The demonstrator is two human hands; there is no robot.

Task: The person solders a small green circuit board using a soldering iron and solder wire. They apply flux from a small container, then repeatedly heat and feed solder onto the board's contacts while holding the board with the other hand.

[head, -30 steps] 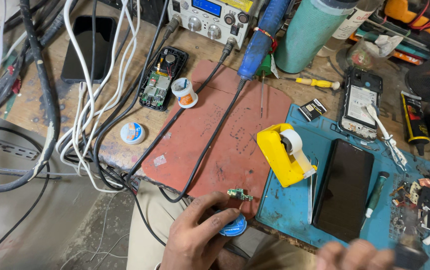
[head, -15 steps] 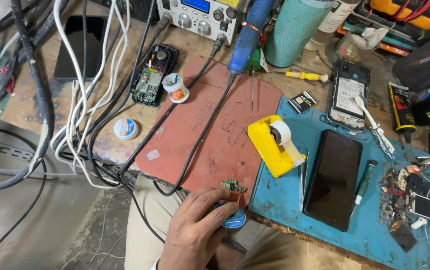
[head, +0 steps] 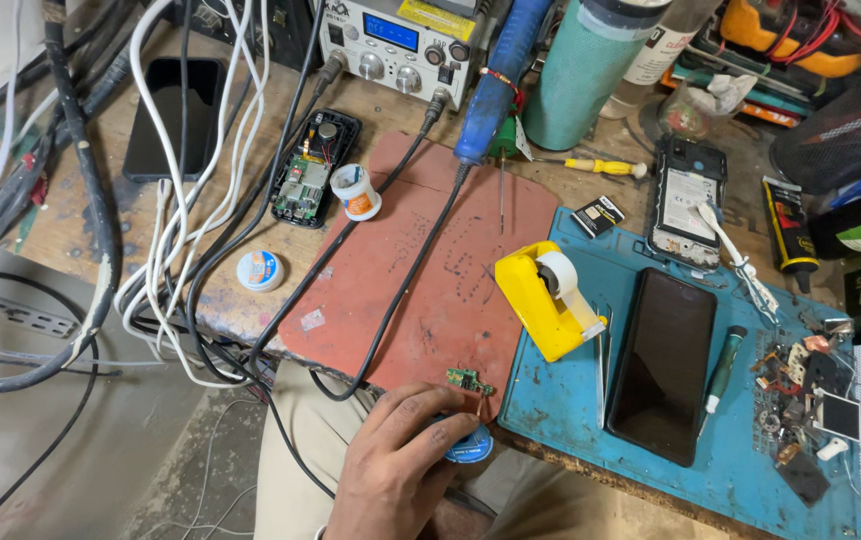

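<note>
Your left hand [head: 395,465] pinches the light blue wick spool [head: 469,447] at the table's near edge beside the fragile green circuit board [head: 469,380]; your right hand is unseen.

The bare left hand [head: 395,470] shows no sleeve or ring; the legs wear khaki trousers [head: 295,460].

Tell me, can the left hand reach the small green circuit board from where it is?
Probably yes: the left hand rests on a small blue tin, and the green circuit board lies just beyond its fingertips, nothing between.
</note>
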